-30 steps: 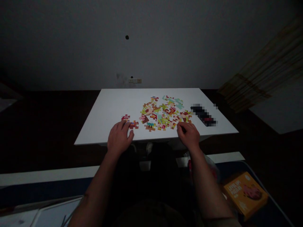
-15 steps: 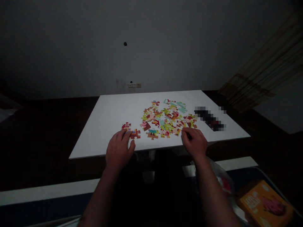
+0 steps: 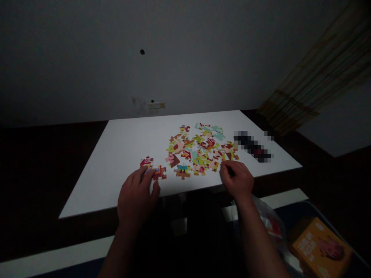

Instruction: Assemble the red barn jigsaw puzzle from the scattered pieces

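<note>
My left hand (image 3: 137, 193) lies palm down at the near edge of the white table, thumb apart from the fingers. Its fingertips rest on a small joined group of puzzle pieces (image 3: 159, 172) in purple, orange and brown. A red barn piece (image 3: 147, 160) lies just beyond those fingers. My right hand (image 3: 237, 178) is curled at the table's near edge, thumb against the index finger; what its fingertips hold, if anything, is hidden. Right by it is the loose pile of puzzle pieces (image 3: 199, 148). A teal and brown piece (image 3: 182, 170) lies between the hands.
The white table (image 3: 116, 143) stands near a grey wall with sockets (image 3: 157, 105). A dark, pixelated object (image 3: 252, 146) lies right of the pile. Below right are an orange puzzle box (image 3: 320, 247) and a clear plastic bag (image 3: 271, 220). A curtain (image 3: 301, 92) hangs at right.
The view has shifted and tilted slightly, so the table's left corner sits lower. Both hands keep nearly the same places against the pieces. No piece has clearly moved.
</note>
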Available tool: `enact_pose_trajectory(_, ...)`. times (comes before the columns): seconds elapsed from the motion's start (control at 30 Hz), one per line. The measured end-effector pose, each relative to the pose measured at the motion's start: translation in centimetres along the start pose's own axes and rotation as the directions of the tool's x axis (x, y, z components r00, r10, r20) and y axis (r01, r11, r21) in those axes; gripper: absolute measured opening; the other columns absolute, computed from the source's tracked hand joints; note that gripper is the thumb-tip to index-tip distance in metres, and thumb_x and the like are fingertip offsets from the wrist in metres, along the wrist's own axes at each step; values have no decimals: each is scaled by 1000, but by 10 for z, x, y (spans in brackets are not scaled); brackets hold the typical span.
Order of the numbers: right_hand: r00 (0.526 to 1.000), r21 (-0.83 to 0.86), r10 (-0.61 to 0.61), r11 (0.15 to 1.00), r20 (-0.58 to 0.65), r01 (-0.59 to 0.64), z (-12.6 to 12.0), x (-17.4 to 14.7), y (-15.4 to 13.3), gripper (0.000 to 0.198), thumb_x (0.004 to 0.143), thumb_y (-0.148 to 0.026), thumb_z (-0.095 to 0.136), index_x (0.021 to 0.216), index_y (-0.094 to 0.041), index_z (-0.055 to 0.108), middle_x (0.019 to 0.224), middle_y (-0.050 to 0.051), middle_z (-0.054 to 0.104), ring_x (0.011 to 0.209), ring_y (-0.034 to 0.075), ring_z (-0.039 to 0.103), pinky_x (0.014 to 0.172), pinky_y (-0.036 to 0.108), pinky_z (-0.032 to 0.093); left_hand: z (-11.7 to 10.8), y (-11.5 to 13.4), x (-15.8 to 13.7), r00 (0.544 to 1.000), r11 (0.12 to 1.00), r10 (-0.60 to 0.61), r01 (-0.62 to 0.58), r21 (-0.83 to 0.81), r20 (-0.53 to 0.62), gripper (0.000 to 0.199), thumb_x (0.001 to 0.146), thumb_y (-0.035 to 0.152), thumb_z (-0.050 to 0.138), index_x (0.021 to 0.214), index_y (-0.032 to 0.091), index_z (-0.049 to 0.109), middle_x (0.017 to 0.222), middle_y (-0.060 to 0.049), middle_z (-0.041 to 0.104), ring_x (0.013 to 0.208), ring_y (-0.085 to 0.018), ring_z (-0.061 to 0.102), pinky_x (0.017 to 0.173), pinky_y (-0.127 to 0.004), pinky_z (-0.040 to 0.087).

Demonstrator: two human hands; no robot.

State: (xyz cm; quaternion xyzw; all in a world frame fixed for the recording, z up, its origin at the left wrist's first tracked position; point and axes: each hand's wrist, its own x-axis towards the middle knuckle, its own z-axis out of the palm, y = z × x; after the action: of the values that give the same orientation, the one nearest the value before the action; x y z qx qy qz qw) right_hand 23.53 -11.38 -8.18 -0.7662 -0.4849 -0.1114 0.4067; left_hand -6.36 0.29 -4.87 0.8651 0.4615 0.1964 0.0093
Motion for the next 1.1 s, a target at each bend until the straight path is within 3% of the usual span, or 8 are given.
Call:
enact_pose_trajectory(0.23, 996, 30, -38, 999, 76, 36, -11, 6, -9, 17, 85, -28, 51, 95, -32, 65, 99, 4, 67, 95, 27, 62, 87, 50, 49, 0, -2, 1, 1000, 1000, 6, -6, -30, 15, 40, 89, 32, 46, 126, 21, 55, 132, -12, 51, 121, -32, 46, 101, -52, 41)
enact_pose_trajectory(0.37, 975, 44, -162, 987, 153, 157, -3, 53, -31, 22, 87, -27, 49, 102, -30, 65, 104, 5, 67, 103, 28, 60, 95, 52, 44, -1, -3, -1, 1000, 998, 1, 0, -61, 6, 39, 88, 30, 47, 126, 21, 56, 132, -12, 51, 122, -31, 46, 103, -51, 40)
enact_pose_trajectory(0.53, 885, 56, -287, 956, 368, 287, 74, 149, -49, 25, 85, -24, 54, 106, -22, 67, 105, 11, 68, 99, 29, 61, 90, 48, 45, -6, -4, -5, 1000, 996, 29, -29, -84, -7, 38, 89, 28, 47, 125, 24, 56, 134, -9, 50, 124, -29, 45, 104, -49, 40)
enact_pose_trajectory(0.63, 868, 43, -228, 971, 440, 233, 124, 190, -50, 22, 78, -21, 63, 98, -17, 69, 99, 12, 69, 92, 27, 63, 85, 44, 46, -7, -6, -8, 999, 994, 45, -46, -95, -14, 36, 90, 27, 47, 124, 28, 56, 134, -6, 51, 123, -28, 45, 103, -49, 41)
enact_pose_trajectory(0.73, 859, 49, -204, 977, 470, 206, 151, 207, -48, 16, 64, -17, 74, 80, -16, 70, 84, 10, 70, 85, 26, 64, 82, 41, 46, -5, -8, -10, 998, 993, 40, -44, -112, -39, 36, 90, 27, 47, 124, 29, 56, 132, -6, 52, 123, -28, 45, 102, -50, 41)
enact_pose_trajectory(0.83, 842, 11, -207, 973, 498, 232, 157, 209, -47, 11, 61, -16, 76, 70, -17, 68, 73, 7, 68, 73, 21, 63, 76, 38, 47, -4, -10, -12, 998, 990, 43, -49, -133, -53, 37, 90, 27, 47, 125, 29, 56, 132, -6, 53, 122, -28, 46, 101, -50, 41)
enact_pose_trajectory(0.97, 798, -105, -123, 968, 589, 228, 153, 206, -52, 6, 69, -19, 72, 68, -15, 67, 67, 6, 67, 61, 18, 62, 66, 34, 48, -6, -11, -15, 998, 989, 46, -52, -141, -48, 36, 90, 27, 46, 124, 27, 57, 132, -8, 53, 122, -28, 45, 102, -50, 39)
enact_pose_trajectory(1.1, 793, -203, -66, 950, 605, 235, 139, 203, -58, 10, 69, -14, 72, 77, -11, 70, 81, 14, 70, 74, 24, 65, 70, 36, 47, -8, -10, -18, 997, 989, 49, -58, -139, -66, 36, 90, 26, 45, 124, 25, 57, 132, -8, 52, 123, -27, 44, 103, -49, 38)
